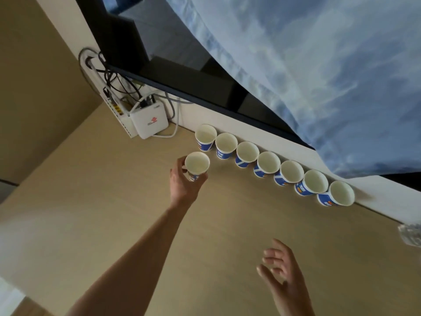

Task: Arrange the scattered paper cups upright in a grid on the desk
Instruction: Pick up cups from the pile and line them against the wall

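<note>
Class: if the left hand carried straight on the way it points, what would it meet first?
Probably the leftmost cup in the row, just beyond the held cup that the left hand grips; depth is unclear, so it might pass above.

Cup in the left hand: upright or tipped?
Upright. The held cup has its open mouth up; the left hand grips its side.

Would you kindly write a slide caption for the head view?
Left hand holds a paper cup upright near a row of seven cups against the wall; right hand open.
</note>
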{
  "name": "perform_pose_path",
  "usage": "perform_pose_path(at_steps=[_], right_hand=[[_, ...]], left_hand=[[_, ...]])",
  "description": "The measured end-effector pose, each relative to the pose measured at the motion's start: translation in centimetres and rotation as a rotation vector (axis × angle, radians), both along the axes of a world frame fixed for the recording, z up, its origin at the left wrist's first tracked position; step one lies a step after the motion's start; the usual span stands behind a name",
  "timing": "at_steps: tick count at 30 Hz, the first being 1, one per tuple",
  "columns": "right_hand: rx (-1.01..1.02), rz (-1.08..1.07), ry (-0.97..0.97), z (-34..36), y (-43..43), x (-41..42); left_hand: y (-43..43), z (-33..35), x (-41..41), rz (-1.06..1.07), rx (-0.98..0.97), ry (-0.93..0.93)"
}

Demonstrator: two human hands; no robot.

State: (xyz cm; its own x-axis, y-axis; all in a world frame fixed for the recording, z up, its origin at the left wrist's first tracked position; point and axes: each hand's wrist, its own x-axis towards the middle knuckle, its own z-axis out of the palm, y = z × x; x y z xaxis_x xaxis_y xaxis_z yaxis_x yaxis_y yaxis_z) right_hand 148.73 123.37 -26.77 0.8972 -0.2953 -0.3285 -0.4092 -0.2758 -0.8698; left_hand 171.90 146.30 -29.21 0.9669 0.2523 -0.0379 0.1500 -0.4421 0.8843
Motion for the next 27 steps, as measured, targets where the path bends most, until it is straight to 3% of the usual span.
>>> perform_pose_path(at_steps=[18, 27], right_hand=[[0.065, -0.163, 0.078, -1.3, -0.2, -1.4], [0.123, -0.200, 0.054, 1.4, 0.8, -0.8]], left_hand=[[0.1, -3.4, 5.2, -0.019, 0.050, 0.034], [0.5, -2.2, -2.5, 0.094, -0.049, 0.168]])
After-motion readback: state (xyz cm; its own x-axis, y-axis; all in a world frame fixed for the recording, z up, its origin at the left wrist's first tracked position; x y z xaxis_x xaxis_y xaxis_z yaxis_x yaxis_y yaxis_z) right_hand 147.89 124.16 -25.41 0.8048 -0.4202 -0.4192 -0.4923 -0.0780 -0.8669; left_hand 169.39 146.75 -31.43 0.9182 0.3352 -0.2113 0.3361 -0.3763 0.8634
